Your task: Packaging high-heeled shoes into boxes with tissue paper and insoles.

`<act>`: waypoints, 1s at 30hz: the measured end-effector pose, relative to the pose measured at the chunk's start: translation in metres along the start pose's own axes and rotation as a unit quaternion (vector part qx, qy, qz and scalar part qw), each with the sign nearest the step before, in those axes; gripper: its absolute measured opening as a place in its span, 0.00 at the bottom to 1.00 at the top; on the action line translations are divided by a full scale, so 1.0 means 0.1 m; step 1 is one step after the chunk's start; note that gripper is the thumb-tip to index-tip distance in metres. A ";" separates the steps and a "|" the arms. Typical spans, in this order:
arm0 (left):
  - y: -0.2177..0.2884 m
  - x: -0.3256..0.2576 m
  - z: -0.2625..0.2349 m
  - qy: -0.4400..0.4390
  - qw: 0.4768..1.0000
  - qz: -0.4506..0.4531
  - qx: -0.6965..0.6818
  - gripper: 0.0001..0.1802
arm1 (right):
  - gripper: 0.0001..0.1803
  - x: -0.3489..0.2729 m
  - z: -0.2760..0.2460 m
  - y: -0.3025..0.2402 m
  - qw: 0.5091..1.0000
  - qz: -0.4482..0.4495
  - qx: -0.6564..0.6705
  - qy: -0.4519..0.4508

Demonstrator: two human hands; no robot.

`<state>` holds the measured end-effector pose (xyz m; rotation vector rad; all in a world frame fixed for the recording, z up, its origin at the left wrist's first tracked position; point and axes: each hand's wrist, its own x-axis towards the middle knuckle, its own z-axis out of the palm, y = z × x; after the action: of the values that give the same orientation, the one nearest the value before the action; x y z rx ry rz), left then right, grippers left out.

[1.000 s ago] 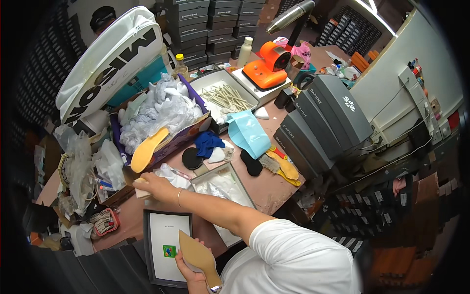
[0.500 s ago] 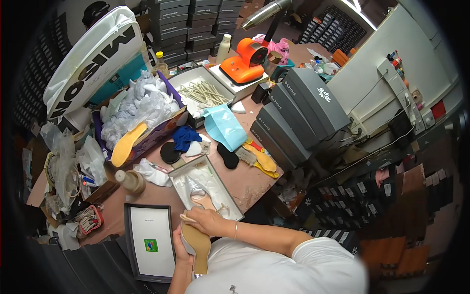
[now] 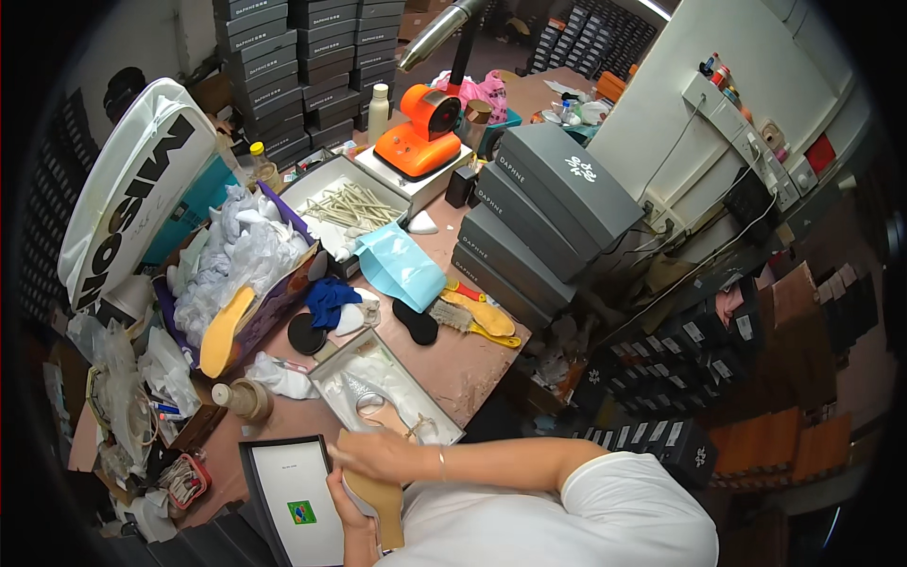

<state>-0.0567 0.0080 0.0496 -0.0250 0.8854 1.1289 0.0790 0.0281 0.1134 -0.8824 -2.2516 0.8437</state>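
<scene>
At the frame's lower centre, the left hand (image 3: 351, 506) grips a tan shoe (image 3: 376, 501) from below while the right hand (image 3: 383, 456) lies flat over it, steadying it beside the open shoebox (image 3: 331, 378) on the cluttered worktop (image 3: 472, 364).

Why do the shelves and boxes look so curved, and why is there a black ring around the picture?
Head view: a fisheye lens bends straight edges toward the rim, so the grey boxes bow; the corners go black beyond the lens circle. Lighting is even and soft, with the white wall brightest. The hands near the lower edge look slightly smeared.
</scene>
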 end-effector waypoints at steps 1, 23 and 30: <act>0.02 0.06 -0.02 -0.019 0.999 0.000 0.033 0.30 | 0.07 0.03 0.03 0.04 1.000 0.005 -0.023 0.004; 0.07 -0.08 0.08 -0.026 0.999 0.015 0.033 0.25 | 0.10 0.27 0.08 0.42 0.994 0.087 0.041 0.060; 0.07 -0.03 -0.08 -0.037 0.997 0.026 0.064 0.23 | 0.11 0.15 0.06 0.10 0.994 0.092 0.061 -0.009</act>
<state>-0.0679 0.0052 0.0488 0.1445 0.8952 1.1115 0.0693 0.0427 0.1067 -1.0391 -2.1325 1.0628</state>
